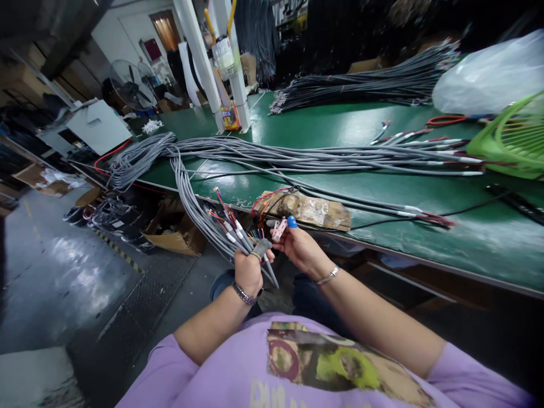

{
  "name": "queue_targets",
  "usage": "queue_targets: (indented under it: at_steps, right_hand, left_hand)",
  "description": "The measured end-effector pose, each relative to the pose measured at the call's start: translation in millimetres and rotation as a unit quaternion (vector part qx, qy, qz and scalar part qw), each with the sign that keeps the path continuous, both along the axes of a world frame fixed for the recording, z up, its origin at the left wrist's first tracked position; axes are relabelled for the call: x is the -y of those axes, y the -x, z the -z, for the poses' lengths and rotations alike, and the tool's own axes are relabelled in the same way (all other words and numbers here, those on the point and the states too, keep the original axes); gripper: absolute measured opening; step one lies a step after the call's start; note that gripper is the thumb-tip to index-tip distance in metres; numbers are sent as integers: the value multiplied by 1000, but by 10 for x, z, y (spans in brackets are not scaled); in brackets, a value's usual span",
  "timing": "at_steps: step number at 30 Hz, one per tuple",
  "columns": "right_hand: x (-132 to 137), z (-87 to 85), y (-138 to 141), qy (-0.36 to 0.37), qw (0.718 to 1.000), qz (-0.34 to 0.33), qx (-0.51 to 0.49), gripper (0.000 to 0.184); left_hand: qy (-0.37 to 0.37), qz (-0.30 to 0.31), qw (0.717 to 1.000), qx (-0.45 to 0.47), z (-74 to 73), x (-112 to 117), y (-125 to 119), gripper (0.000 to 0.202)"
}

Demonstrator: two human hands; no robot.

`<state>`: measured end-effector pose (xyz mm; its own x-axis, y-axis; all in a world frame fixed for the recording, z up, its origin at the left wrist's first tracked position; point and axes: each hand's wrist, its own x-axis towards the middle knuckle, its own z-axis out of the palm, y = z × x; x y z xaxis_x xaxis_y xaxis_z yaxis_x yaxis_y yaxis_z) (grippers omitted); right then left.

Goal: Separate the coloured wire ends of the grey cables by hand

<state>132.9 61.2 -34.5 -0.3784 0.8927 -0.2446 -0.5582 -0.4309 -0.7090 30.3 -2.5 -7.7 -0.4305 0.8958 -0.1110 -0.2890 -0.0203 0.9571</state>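
My left hand (250, 270) is closed round a bunch of grey cables (199, 218) whose stripped coloured wire ends stick up above the fist; a grey sleeve covers one finger. My right hand (297, 245) sits just to the right, pinching a small pale pink connector (279, 229) between fingers, one capped with a blue finger cot (292, 221). The connector is held close to the coloured wire ends. The cables run up from my left hand onto the green table (297, 190).
A long grey cable bundle (297, 156) lies across the table. A taped cardboard pad (314, 211) rests at the near edge. Dark cables (374, 85) are piled at the back, a green plastic basket (512, 139) and a white bag (488, 76) at right. Cardboard boxes (174, 235) stand on the floor.
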Motion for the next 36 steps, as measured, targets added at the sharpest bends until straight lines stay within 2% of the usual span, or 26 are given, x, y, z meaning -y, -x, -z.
queue_targets:
  at_steps: [10, 19, 25, 30, 33, 36]
  right_hand:
    - [18, -9, 64, 22, 997, 70, -37, 37]
    - [55, -28, 65, 18, 998, 51, -17, 40]
    - [100, 70, -18, 22, 1000, 8, -6, 41]
    - [221, 161, -120, 23, 995, -92, -15, 29]
    - [301, 105, -148, -5, 988, -152, -27, 29]
    - [350, -2, -137, -53, 984, -170, -2, 30]
  left_hand:
    - [48, 4, 999, -7, 99, 8, 12, 29]
    - [47, 26, 998, -15, 130, 11, 17, 28]
    - [14, 47, 998, -36, 103, 91, 71, 33]
    - [5, 79, 997, -18, 94, 177, 133, 32]
    - [11, 99, 995, -15, 101, 209, 151, 30]
    - [19, 109, 994, -26, 133, 227, 164, 32]
